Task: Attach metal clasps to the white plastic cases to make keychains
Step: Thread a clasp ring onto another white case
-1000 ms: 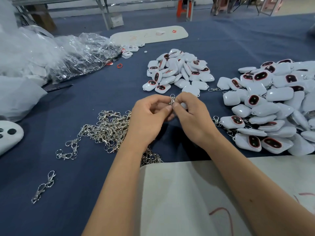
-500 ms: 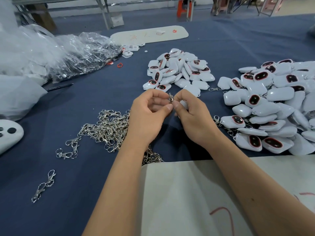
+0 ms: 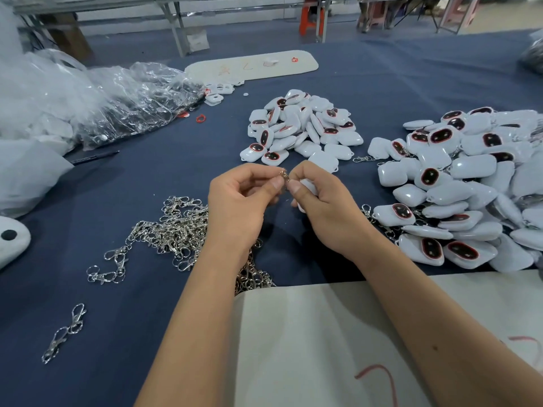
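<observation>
Both hands, left hand (image 3: 241, 198) and right hand (image 3: 320, 201), pinch one small silver metal clasp (image 3: 283, 174); the half-hidden white plastic case (image 3: 308, 186) at 3 o'clock might slip loose.

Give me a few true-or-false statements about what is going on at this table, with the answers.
1. Both hands pinch one metal clasp between them. True.
2. The loose heap of clasps lies to the person's right. False: it lies to the left, beside the left hand.
3. The table cover is red. False: it is dark blue.
4. A white case sits partly hidden behind the right hand. True.
5. Two piles of white cases lie on the table, the centre pile and the right pile. True.
</observation>
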A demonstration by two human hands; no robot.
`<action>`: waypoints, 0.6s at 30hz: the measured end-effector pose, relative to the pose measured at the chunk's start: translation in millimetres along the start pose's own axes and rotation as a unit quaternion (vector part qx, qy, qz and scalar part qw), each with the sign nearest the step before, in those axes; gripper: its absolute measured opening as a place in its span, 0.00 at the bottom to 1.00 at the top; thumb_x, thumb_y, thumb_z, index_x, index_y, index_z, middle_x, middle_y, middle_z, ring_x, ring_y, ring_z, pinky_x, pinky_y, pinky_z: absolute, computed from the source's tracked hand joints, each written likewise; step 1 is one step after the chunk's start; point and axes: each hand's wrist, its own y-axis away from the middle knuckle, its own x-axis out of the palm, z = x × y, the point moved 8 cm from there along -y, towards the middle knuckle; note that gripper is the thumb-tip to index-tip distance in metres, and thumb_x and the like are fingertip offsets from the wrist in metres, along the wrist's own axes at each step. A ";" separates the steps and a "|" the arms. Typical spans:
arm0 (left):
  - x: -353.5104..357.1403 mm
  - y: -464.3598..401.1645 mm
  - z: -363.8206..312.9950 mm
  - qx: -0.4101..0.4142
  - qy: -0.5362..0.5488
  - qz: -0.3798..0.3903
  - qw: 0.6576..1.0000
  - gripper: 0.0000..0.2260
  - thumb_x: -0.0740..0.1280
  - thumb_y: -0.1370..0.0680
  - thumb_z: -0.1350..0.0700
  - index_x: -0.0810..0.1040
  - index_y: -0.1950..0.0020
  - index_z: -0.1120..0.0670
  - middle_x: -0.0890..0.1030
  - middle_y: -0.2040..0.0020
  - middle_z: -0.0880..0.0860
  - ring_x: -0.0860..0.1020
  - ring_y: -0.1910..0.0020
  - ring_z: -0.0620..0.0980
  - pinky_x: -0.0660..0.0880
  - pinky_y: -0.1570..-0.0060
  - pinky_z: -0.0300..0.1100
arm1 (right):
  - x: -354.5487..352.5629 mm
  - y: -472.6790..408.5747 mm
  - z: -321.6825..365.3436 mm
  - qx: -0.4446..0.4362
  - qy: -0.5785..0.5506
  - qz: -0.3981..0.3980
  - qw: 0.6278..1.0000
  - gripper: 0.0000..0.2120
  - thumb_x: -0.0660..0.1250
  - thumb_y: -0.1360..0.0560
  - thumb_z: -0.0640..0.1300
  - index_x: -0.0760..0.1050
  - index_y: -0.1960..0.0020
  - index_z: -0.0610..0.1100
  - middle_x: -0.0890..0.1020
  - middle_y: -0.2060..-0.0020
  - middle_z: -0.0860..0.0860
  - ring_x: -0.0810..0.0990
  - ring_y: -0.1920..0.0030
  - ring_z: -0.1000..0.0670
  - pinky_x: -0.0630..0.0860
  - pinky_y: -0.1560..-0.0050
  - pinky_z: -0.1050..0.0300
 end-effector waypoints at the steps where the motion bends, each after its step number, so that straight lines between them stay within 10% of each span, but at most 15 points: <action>1: -2.4 -0.7 -1.2 0.009 0.001 -0.006 1.000 0.07 0.72 0.23 0.67 0.85 0.53 0.55 0.87 0.59 0.51 0.83 0.60 0.44 0.78 0.58 0.35 | -1.1 -0.3 -1.3 0.002 -0.005 -0.001 1.000 0.07 0.63 0.16 0.41 0.73 0.53 0.43 0.79 0.60 0.41 0.77 0.55 0.37 0.74 0.55 0.46; 14: 4.0 -0.5 -5.0 0.058 -0.093 0.012 0.994 0.09 0.72 0.23 0.68 0.86 0.52 0.54 0.87 0.58 0.50 0.85 0.58 0.48 0.83 0.52 0.44 | 2.7 -0.8 -4.1 0.023 -0.056 0.038 0.997 0.10 0.61 0.20 0.50 0.75 0.57 0.47 0.73 0.66 0.58 0.71 0.61 0.52 0.78 0.46 0.36; 18: 7.7 -0.1 -7.0 0.052 -0.058 0.038 0.996 0.13 0.70 0.23 0.67 0.86 0.46 0.51 0.87 0.55 0.50 0.85 0.57 0.46 0.81 0.54 0.40 | 0.8 -1.0 -4.2 0.022 -0.046 0.020 0.999 0.11 0.62 0.20 0.49 0.75 0.56 0.44 0.77 0.63 0.49 0.75 0.59 0.44 0.78 0.45 0.39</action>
